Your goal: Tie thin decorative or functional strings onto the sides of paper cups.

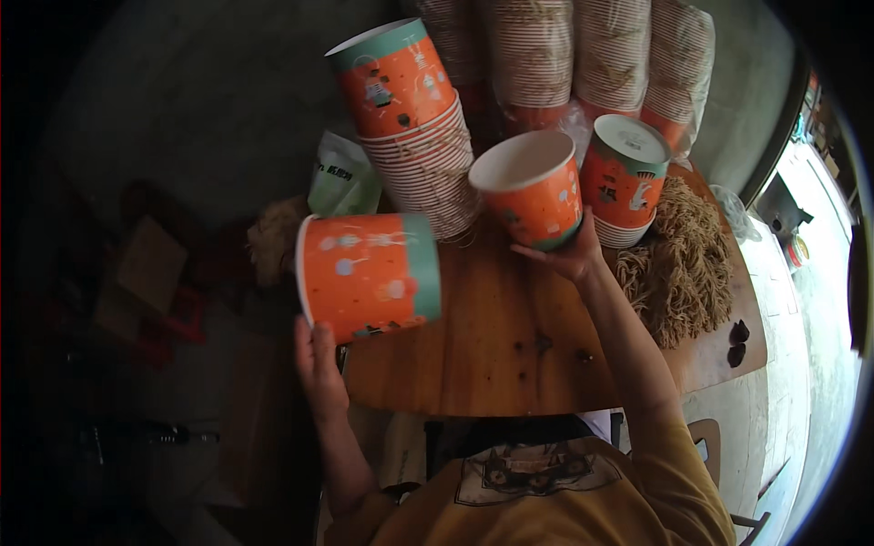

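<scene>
My left hand [322, 371] is closed on the rim of a large orange paper bucket [364, 268] with a green band. This bucket lies tilted on its side in the air, its mouth to the left, past the table's left edge. In my right hand [575, 255] is a second orange paper bucket [535, 202], gripped low by its green base. Its white mouth tips up toward the left, and the inside looks bare. Just right of it stands a short upside-down stack of the same buckets [624, 182]. Behind my hands leans a tall nested stack [414, 132], mouth up.
Several wrapped bucket stacks [533, 59] line the back of the wooden table [482, 355]. A heap of tan twisted cords [687, 264] covers its right side, with dark sunglasses [737, 344] near the edge. A pale green package [344, 177] stands left of the tall stack.
</scene>
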A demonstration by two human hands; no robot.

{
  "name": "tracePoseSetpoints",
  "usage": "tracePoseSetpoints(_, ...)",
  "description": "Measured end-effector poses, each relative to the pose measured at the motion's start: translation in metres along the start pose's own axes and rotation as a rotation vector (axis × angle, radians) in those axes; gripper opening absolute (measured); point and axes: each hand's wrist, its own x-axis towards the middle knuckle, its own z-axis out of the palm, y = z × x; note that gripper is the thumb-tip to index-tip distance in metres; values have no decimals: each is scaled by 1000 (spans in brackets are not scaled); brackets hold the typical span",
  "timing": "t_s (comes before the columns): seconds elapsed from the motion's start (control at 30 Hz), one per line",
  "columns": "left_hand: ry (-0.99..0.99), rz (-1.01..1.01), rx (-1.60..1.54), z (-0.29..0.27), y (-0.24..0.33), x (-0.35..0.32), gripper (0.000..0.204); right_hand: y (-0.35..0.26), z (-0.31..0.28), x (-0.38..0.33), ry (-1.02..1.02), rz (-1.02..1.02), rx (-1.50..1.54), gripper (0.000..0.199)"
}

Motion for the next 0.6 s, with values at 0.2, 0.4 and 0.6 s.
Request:
tracePoseSetpoints(0.2, -336, 67, 174, 22, 7, 9, 19, 7, -24, 14, 295, 11, -122, 67)
tracePoseSetpoints(0.4, -534, 293, 523, 56, 11, 13, 20, 7, -39, 7, 287, -5, -168, 52)
tracePoseSetpoints(0.6, -655, 532, 767, 103, 6, 14, 20, 15, -8, -81, 335, -271, -952, 32)
